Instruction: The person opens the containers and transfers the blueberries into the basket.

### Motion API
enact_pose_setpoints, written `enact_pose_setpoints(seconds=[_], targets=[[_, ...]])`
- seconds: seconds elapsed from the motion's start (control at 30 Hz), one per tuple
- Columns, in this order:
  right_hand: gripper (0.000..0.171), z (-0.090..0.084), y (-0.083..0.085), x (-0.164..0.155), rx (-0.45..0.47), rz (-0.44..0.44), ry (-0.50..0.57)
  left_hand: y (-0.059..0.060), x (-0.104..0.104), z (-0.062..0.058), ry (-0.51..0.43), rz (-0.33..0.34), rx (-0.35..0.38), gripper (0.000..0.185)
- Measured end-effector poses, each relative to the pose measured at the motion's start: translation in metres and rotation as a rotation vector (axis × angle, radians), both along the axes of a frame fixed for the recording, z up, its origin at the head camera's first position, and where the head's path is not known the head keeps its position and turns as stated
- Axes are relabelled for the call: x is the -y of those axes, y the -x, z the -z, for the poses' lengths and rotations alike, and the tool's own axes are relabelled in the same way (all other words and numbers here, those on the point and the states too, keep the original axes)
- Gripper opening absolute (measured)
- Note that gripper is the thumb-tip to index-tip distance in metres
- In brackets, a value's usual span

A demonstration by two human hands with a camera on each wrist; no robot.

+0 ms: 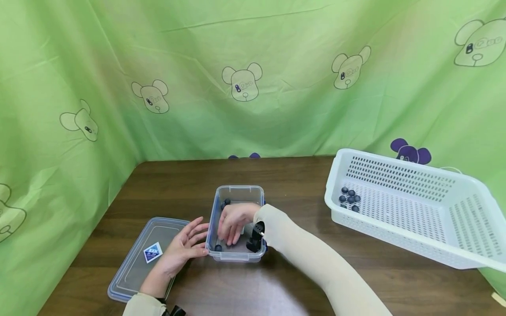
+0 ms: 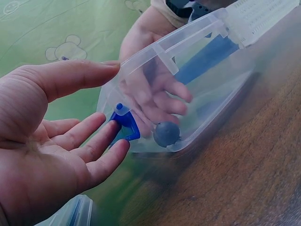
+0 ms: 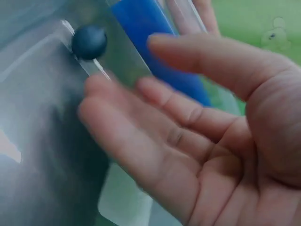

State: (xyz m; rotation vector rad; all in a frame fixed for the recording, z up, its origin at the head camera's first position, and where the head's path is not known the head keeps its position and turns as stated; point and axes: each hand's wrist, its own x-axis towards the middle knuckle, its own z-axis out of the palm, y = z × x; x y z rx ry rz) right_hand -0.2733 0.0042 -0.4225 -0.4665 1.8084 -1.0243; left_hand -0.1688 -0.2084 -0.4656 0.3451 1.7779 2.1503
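Only overhead, basket (image 1: pixel 411 245) balls (image 1: pixel 349 199), wrist views, box (image 2: pixel 197 61) ball (image 2: pixel 166 133)

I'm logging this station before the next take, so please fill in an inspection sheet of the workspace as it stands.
Surface: dark wooden table.
Job's things: clear box, lid off, holding dark balls.
Clutter: clear lid lying beside the box; white basket holding more dark balls.
Grippers: left hand open, fingers against the box's outer wall; right hand open inside the box, holding nothing.
Cables: nothing seen.
Surroundings: green bear-print cloth behind and to the left.
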Motion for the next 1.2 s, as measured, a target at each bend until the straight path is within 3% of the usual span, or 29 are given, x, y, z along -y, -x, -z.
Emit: enact_pose_setpoints(seconds=[0.17, 0.87, 1.0, 1.2], targets=[[0.004, 0.007, -0.006, 0.008, 0.032, -0.004, -0.063, -0.001, 0.000, 0.000, -0.012, 0.014, -0.017, 0.094], [0.007, 0.007, -0.002, 0.018, 0.078, -0.081, -0.068, 0.001, 0.003, 0.003, -0.034, 0.030, -0.010, 0.095], [0.006, -0.001, 0.002, 0.014, 0.069, -0.064, -0.040, 0.001, 0.002, 0.002, -0.034, 0.039, -0.003, 0.094], [0.008, -0.029, 0.011, 0.002, 0.052, -0.049, 0.024, 0.001, 0.001, 0.003, -0.032, 0.039, -0.009, 0.094]])
